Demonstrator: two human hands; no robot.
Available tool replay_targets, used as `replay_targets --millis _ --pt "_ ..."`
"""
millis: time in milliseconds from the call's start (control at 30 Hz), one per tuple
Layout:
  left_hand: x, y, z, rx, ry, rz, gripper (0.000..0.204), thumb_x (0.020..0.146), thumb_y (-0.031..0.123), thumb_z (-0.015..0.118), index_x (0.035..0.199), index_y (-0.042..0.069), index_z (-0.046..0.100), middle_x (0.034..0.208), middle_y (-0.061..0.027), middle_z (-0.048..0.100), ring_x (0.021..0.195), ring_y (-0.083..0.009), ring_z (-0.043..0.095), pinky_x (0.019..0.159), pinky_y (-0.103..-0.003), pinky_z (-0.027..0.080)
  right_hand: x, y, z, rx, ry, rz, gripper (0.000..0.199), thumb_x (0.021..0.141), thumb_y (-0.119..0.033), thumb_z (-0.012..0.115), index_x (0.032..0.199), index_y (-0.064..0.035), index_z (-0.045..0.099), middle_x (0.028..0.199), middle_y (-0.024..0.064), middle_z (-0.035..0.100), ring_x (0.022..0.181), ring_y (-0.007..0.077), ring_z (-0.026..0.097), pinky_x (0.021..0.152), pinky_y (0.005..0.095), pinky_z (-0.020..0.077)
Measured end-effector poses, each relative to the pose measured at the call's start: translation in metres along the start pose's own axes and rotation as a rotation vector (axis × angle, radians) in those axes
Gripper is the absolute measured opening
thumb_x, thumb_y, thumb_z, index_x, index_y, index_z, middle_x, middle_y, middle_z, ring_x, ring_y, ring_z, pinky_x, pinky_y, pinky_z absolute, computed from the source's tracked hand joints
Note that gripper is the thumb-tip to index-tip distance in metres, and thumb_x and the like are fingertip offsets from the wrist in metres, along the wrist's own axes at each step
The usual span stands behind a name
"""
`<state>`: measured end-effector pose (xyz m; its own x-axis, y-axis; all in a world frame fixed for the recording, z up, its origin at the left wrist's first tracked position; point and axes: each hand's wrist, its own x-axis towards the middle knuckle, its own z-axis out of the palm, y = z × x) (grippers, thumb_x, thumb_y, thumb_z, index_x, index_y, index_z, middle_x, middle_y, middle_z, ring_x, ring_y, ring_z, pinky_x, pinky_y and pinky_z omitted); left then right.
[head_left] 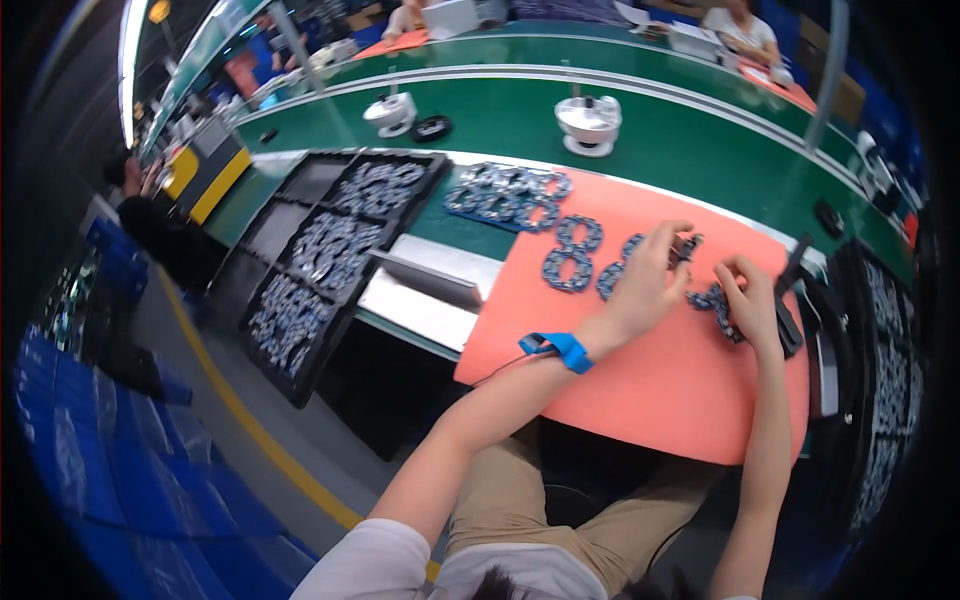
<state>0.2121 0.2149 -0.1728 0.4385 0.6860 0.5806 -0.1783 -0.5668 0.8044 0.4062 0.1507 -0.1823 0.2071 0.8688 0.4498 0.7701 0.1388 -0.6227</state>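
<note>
My left hand (648,282), with a blue wrist strap (572,350) behind it, is raised over the salmon-coloured mat (610,390). Its thumb and fingers close on a small dark circuit board (684,250), partly hidden by them. To its right, my right hand (752,305) has its fingers bent together at a cluster of ring-shaped circuit boards (712,299), some of it covered by the hand. Left of my hands lies a figure-eight pair of ring boards (572,254). Another pair (610,278) is half hidden behind my left hand.
Several joined ring boards (505,196) lie at the mat's far left corner. A black divided tray (322,235) full of boards stands left, another tray (885,350) right. A black block-like fixture (788,322) sits beside my right hand. White devices (588,122) stand on the green bench (480,112).
</note>
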Motion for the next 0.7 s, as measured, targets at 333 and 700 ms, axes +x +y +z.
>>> replay_targets --millis 333,700 --pt "-0.147 0.091 -0.135 -0.257 0.41 -0.298 0.034 0.085 -0.003 0.061 0.118 -0.002 0.051 0.108 -0.0129 0.061 0.096 -0.0158 0.061 0.08 -0.03 0.053 -0.011 0.001 0.019 -0.041 -0.081 0.088 0.015 0.085 -0.012 0.059 0.081 0.0019 0.056 0.068 0.01 0.057 0.064 0.0164 0.054 0.061 0.0299 0.0428" --pt "-0.212 0.115 -0.38 0.48 0.934 -0.322 0.031 0.085 0.003 0.061 0.116 0.001 0.055 0.091 -0.0013 0.06 0.08 -0.007 0.055 0.067 -0.019 0.044 -0.007 -0.002 0.022 -0.024 -0.096 0.079 0.011 0.085 -0.009 0.057 0.082 0.0012 0.054 0.065 0.0067 0.051 0.06 0.0131 0.049 0.062 0.0287 0.0403"
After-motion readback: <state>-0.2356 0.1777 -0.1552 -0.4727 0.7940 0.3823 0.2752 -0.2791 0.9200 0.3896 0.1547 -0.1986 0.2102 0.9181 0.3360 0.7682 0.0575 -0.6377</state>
